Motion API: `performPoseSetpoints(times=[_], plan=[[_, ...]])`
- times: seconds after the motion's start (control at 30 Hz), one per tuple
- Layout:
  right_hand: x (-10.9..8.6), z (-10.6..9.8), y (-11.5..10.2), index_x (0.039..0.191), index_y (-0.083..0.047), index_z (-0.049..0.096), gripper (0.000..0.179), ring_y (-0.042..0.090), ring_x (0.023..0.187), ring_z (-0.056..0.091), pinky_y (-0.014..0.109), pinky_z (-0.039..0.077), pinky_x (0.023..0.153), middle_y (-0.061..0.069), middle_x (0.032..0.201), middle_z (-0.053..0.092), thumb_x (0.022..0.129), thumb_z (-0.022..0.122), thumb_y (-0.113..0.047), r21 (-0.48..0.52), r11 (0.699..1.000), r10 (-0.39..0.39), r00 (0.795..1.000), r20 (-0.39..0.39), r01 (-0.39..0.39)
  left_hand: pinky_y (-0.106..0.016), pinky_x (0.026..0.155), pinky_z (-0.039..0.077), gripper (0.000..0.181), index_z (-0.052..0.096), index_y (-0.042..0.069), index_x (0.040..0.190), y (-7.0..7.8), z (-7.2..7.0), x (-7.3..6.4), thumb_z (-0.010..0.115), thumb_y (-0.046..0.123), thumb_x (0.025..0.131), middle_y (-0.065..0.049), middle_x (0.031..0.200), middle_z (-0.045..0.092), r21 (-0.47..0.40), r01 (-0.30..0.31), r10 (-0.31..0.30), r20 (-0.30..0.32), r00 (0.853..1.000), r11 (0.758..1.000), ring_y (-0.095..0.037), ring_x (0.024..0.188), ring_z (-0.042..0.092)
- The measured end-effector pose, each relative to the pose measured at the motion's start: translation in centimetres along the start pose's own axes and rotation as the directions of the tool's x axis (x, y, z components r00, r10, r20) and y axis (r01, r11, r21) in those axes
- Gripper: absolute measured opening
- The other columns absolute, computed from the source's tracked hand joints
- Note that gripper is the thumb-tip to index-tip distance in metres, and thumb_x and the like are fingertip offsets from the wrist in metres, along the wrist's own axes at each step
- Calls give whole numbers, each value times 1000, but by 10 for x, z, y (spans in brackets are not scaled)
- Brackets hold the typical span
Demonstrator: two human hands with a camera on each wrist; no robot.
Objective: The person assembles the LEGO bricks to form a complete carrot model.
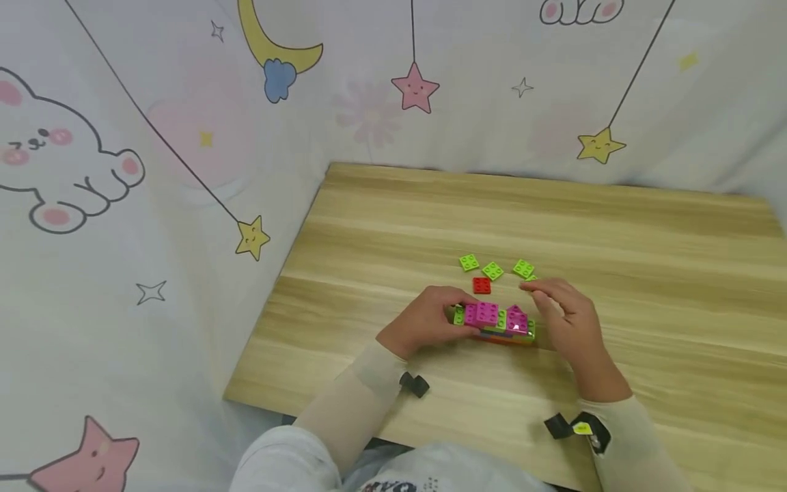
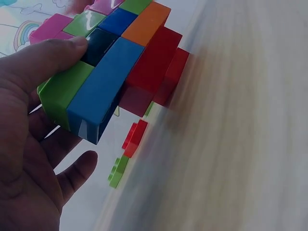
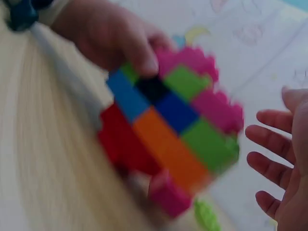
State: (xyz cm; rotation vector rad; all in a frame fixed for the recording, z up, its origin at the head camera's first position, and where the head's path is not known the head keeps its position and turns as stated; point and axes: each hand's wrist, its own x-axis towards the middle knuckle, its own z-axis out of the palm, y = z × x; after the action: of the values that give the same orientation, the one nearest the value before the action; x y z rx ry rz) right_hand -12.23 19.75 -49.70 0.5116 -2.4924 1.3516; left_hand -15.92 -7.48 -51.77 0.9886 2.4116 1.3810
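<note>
A block build of plastic toy bricks [image 1: 488, 313] stands on the table, with pink and green bricks on top and blue, orange and red ones below. My left hand [image 1: 430, 316] grips its left end, thumb on the near side over a black brick [image 2: 98, 47]. My right hand [image 1: 572, 321] is just right of the build, fingertips close to a partly hidden green brick [image 1: 532, 278]. In the right wrist view its fingers [image 3: 272, 142] are loosely bent and apart, holding nothing. A pink brick [image 3: 169, 195] shows low by the red bricks; whether it is attached, I cannot tell.
Beyond the build lie loose flat green bricks [image 1: 469, 262] and a flat red brick [image 1: 481, 285] on the wooden table [image 1: 393, 219]. A white curtain [image 1: 479, 89] printed with stars and bears hangs along the back and left edges.
</note>
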Motion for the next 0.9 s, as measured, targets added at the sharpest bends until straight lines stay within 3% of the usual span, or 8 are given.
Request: performPoseSetpoints(times=[0.07, 0.2, 0.37, 0.43, 0.53, 0.7, 0.83, 0.9], plan=[[-3, 0, 13, 119, -7, 76, 20, 7, 110, 61, 13, 39, 98, 6, 113, 73, 104, 63, -13, -10, 997, 76, 997, 4, -76, -21, 91, 52, 39, 76, 16, 118, -1, -3, 0, 89, 29, 84, 12, 114, 73, 12, 20, -20, -11, 1000, 1000, -3, 101, 63], [-6, 4, 32, 124, -9, 74, 24, 21, 119, 61, 15, 37, 104, 4, 121, 72, 106, 62, -18, -47, 991, 127, 984, 127, -121, -22, 91, 53, 38, 76, 17, 117, -2, -9, 0, 90, 28, 83, 12, 114, 73, 37, 39, -39, -17, 999, 999, -3, 101, 63], [-7, 6, 42, 130, -11, 71, 27, 35, 132, 54, 49, 40, 113, 8, 131, 67, 107, 57, -14, -53, 991, 136, 962, 235, -127, -24, 94, 52, 38, 76, 16, 117, -2, -13, 1, 90, 26, 83, 9, 115, 74, 18, 40, -40, -8, 999, 999, -4, 104, 64], [-7, 7, 45, 131, -10, 70, 31, 38, 132, 53, 61, 38, 109, 11, 133, 65, 102, 62, -4, -80, 993, 105, 954, 283, -85, -24, 94, 52, 38, 76, 16, 117, -2, -13, 0, 90, 26, 83, 10, 115, 74, 11, 39, -39, -3, 999, 999, -4, 105, 64], [-9, 11, 50, 130, -7, 71, 46, 42, 128, 52, 64, 37, 107, 15, 134, 63, 87, 73, 7, -112, 994, 41, 942, 333, -4, -24, 93, 52, 38, 76, 16, 117, -3, -12, 0, 90, 26, 83, 10, 115, 74, -5, 36, -36, -2, 999, 999, -3, 104, 64], [-8, 18, 52, 123, -6, 74, 48, 41, 120, 54, 61, 40, 103, 16, 127, 64, 78, 86, 1, -193, 980, 13, 952, 306, 48, -24, 91, 53, 37, 76, 16, 116, -4, -11, 0, 90, 24, 83, 10, 114, 74, -31, 22, -22, -11, 1000, 999, -4, 103, 65], [-8, 12, 47, 122, -6, 75, 36, 38, 112, 60, 58, 46, 98, 14, 117, 66, 87, 80, -3, -243, 969, 95, 971, 221, -39, -24, 90, 54, 37, 77, 16, 116, -5, -10, 0, 90, 23, 83, 10, 114, 74, -31, 20, -21, -17, 1000, 999, -4, 103, 65], [-9, 4, 42, 124, -6, 74, 34, 30, 108, 63, 45, 49, 96, 12, 114, 68, 90, 78, -3, -228, 970, 116, 986, 119, -86, -23, 89, 54, 37, 77, 16, 116, -5, -9, 0, 90, 23, 83, 11, 114, 74, -36, 21, -22, -14, 1000, 999, -3, 103, 65]])
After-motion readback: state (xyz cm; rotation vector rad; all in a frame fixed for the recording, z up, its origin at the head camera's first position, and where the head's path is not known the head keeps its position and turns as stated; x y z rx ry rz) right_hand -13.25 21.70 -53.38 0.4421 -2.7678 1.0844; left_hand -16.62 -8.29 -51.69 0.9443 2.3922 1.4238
